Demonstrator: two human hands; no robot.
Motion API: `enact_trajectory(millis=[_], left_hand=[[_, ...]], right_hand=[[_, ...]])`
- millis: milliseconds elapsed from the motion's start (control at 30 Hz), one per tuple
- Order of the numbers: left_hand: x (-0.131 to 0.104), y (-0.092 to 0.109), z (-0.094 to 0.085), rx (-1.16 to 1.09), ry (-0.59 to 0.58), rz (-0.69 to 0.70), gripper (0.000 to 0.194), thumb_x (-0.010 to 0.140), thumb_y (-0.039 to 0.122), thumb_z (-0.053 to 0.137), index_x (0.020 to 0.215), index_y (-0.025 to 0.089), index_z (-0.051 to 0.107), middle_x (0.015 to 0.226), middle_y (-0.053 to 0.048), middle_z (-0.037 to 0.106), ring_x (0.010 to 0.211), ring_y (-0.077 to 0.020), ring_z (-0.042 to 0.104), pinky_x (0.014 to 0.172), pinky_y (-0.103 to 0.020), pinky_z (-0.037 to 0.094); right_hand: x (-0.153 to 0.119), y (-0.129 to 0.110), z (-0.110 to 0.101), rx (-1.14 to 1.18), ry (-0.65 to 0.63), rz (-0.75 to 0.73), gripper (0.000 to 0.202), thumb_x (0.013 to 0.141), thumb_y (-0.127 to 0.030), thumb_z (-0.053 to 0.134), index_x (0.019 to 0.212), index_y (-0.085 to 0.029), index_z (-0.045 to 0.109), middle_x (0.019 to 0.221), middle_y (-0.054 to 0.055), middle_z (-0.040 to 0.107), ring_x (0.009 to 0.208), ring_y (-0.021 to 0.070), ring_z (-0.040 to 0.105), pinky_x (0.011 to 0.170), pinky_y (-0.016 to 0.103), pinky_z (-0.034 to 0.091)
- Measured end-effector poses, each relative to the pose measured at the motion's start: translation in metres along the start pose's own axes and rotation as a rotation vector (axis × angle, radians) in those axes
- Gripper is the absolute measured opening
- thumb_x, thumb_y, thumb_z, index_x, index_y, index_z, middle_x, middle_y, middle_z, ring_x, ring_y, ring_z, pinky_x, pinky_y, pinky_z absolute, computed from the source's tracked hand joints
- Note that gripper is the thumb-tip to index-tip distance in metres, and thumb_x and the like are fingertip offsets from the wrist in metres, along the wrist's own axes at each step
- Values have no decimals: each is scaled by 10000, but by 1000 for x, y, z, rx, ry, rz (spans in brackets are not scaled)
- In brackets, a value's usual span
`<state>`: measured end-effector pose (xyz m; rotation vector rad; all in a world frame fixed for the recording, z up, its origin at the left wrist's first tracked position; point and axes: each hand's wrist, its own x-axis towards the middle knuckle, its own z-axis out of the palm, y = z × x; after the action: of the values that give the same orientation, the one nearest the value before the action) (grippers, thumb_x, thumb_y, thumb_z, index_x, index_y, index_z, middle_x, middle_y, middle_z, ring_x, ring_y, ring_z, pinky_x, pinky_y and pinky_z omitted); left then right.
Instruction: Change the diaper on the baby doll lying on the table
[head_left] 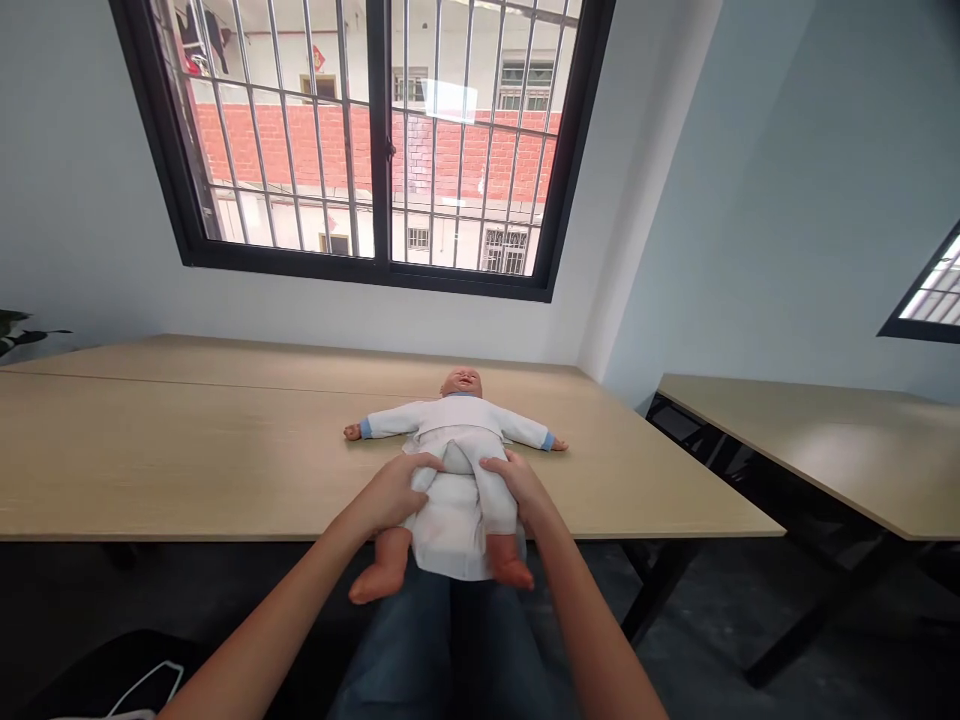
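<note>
Seemingly dressed but for its bare feet (381, 572), the doll (459, 411) lies face-up on the table (225, 450), feet past the near edge, left hand (395, 490) and right hand (522, 486) each grasping a clothed leg (495, 502).

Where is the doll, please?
Low centre in the head view, the doll lies at the table's near edge, left hand and right hand on its legs.

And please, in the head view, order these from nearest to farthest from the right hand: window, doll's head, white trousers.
1. White trousers: touching the right hand
2. Doll's head: ahead, slightly left
3. Window: far beyond, higher up
</note>
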<state>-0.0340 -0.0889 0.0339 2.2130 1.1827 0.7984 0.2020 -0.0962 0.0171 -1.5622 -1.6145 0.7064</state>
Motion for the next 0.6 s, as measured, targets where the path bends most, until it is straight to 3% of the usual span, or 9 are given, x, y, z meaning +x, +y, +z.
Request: enact_trajectory(millis=[133, 200, 433, 500, 600], left_hand=[[-2, -5, -5, 188, -8, -3, 611, 641, 57, 490, 1189, 271, 655, 1165, -46, 655, 1008, -240, 620, 861, -326, 497], [-4, -5, -6, 285, 10, 7, 602, 677, 67, 488, 1211, 295, 645, 1201, -59, 634, 1009, -249, 612, 841, -336, 495], [-5, -5, 1, 640, 5, 102, 371, 763, 197, 572, 1115, 256, 673, 1143, -124, 606, 1051, -327, 564, 832, -393, 452], [-5, -6, 5, 693, 16, 147, 371, 753, 199, 601, 1116, 240, 663, 1245, -143, 564, 1150, -353, 514, 899, -430, 430], [-2, -7, 10, 769, 35, 219, 423, 729, 152, 628, 1145, 227, 636, 1481, -163, 389, 1361, -387, 336, 1035, -520, 336]], right_hand=[[-1, 8, -19, 250, -111, 85, 469, 843, -411, 537, 1206, -122, 612, 1163, 175, 666, 988, 260, 667, 745, 287, 523], [-1, 10, -28, 257, -126, 89, 468, 828, -424, 556, 1166, -106, 621, 1157, 181, 663, 1000, 263, 656, 751, 286, 514], [-3, 3, -43, -27, -111, 33, 405, 679, -294, 692, 1045, -123, 669, 1055, 167, 678, 912, 272, 641, 731, 319, 472], [-6, -2, -44, -103, -93, -15, 396, 667, -249, 670, 1045, -130, 660, 1042, 164, 680, 880, 273, 636, 714, 326, 461], [-11, -9, -44, -232, -70, -126, 378, 671, -207, 614, 1045, -154, 631, 1045, 138, 682, 880, 262, 626, 727, 321, 448]])
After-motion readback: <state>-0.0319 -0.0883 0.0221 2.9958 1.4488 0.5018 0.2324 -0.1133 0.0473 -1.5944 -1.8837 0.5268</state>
